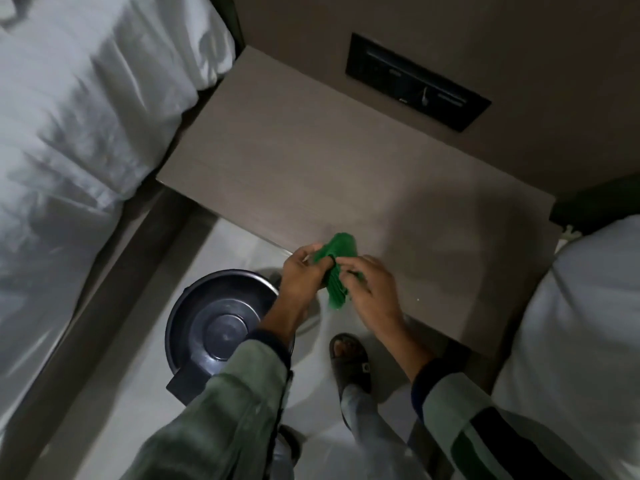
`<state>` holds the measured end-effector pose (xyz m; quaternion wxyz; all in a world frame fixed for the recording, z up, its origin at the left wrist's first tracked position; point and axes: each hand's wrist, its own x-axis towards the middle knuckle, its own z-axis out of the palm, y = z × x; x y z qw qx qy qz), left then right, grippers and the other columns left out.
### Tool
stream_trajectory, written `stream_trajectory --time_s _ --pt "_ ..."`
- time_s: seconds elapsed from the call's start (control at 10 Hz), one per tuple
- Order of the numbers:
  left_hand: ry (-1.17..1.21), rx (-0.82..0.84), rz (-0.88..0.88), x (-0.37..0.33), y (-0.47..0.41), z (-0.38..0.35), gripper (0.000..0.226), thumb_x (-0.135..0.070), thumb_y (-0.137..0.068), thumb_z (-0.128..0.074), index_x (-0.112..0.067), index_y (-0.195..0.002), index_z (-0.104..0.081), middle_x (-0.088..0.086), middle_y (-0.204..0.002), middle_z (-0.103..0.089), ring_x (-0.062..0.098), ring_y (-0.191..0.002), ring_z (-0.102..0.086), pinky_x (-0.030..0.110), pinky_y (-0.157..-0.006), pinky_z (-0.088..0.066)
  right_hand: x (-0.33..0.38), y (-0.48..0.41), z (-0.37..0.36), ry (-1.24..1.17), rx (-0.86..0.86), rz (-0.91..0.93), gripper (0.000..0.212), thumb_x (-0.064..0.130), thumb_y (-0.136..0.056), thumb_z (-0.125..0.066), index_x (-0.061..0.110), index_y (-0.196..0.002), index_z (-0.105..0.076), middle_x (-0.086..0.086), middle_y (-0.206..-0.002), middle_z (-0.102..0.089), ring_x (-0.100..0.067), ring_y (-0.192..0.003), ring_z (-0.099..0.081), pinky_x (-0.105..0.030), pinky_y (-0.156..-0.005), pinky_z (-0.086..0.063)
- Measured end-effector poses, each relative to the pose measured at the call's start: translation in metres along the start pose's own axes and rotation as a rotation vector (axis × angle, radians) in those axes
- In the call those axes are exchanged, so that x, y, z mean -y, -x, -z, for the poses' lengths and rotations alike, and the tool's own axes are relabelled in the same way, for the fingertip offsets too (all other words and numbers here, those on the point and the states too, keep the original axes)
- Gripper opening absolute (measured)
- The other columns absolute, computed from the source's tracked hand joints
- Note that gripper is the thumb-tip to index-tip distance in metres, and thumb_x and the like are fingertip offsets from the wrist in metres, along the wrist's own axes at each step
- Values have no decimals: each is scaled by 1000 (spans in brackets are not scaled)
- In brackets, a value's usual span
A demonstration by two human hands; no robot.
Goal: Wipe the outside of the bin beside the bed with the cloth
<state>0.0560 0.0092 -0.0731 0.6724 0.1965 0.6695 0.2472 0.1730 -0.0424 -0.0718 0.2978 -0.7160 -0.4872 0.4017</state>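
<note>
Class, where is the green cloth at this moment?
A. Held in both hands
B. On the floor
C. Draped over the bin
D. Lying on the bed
A: the cloth is bunched between the left hand and the right hand, above the nightstand's edge, clear of the bin.

No text, brand, number or sign can be read anywhere in the view. Faint pale markings are seen on the dark wall panel above the counter, but they are too small and blurred to be made out as letters or symbols. A small light patch is seen on the strap of the sandal, and it cannot be told whether a logo is borne by it.
</note>
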Motion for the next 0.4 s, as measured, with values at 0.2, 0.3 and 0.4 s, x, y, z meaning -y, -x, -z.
stream_trajectory --time_s 0.2,0.3,0.4 --pt "23 92 35 2 -25 -40 43 8 -85 -45 -6 -120 -66 16 -101 -70 29 -88 -65 34 -73 -55 -7 -38 14 126 -130 14 17 1 -78 -43 14 -86 -51 -4 -85 -53 -17 -78 -49 -20 -69 -34" --pt "-455 -65 -418 4 -37 -34 41 14 -81 -47 3 -111 -72 22 -108 -71 37 -99 -66 37 -91 -54 -20 -56 9 180 -84 -72 30 -10 -70 -42 15 -86 -41 -13 -94 -50 -26 -90 -48 -29 -80 -35" --pt "-826 -315 -576 5 -34 -5 39 -3 -86 -54 -9 -122 -68 23 -124 -61 42 -113 -58 50 -99 -47 -34 -60 10 238 -22 -125 28 -16 -68 -39 -1 -89 -52 -32 -103 -54 -39 -102 -50 -41 -93 -35"
